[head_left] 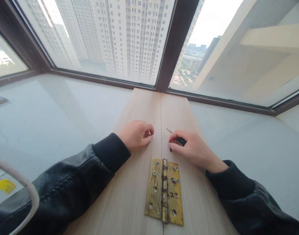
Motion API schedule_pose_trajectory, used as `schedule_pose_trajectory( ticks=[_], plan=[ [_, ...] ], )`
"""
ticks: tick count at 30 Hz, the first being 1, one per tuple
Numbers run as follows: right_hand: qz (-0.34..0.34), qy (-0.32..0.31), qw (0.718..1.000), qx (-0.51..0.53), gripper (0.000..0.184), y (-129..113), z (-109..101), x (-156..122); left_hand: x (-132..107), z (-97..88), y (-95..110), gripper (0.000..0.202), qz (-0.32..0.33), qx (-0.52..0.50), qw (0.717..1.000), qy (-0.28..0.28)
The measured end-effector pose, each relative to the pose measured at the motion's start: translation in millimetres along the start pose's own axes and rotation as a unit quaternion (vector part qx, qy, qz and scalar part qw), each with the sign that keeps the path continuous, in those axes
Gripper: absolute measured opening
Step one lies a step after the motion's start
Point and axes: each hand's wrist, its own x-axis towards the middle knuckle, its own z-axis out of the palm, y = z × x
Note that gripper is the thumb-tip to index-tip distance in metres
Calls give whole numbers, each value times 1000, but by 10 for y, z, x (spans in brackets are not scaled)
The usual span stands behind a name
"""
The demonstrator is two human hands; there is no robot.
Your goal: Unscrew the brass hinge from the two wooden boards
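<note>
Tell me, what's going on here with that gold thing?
Someone's right hand grips a thin black-handled tool, maybe a screwdriver. Their left hand is curled over the two wooden boards; I can't tell whether it holds anything. Nearer the person, a gold-coloured hinge spans both boards, with screws in its upper holes, one sticking up.

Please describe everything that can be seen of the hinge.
The hinge looks like worn, brass-coloured metal with dark stains: two rectangular leaves joined by a barrel. It lies opened flat, barrel along the seam between two pale boards. Each leaf has screws in its upper holes; one screw on the right leaf stands out. The left hand and right hand do not touch it.
</note>
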Motion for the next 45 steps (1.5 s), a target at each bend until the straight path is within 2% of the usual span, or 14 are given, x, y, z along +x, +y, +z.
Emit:
schedule_pose_trajectory(
  ticks=[8,11,14,21,24,26,29,32,38,45],
  plan=[
    [3,19,1000,-2,6,5,-19,-21,-90,20,-77,16,26,-4,997,75],
    [3,31,999,4,9,32,-23,-19,-109,38,-59,20,39,-35,992,118],
    [4,50,999,14,14,93,-35,-14,-175,46,-27,14,53,-87,982,157],
    [11,85,995,53,17,156,-108,-45,-351,39,-17,8,56,-101,978,175],
    [-15,49,994,95,17,98,-184,-98,-402,11,79,5,45,-151,973,166],
    [-37,8,992,121,13,39,-244,-159,-454,-6,191,11,62,-195,968,146],
    [-69,-52,986,145,3,-58,-302,-262,-543,5,344,8,83,-243,962,90],
    [-114,-103,978,141,12,-131,-292,-329,-610,67,389,8,107,-270,955,54],
    [-156,-161,971,80,15,-187,-223,-371,-635,175,290,12,200,-194,958,69],
    [-191,-196,955,111,20,-179,-218,-393,-623,149,298,14,218,-144,964,47]
  ],
)
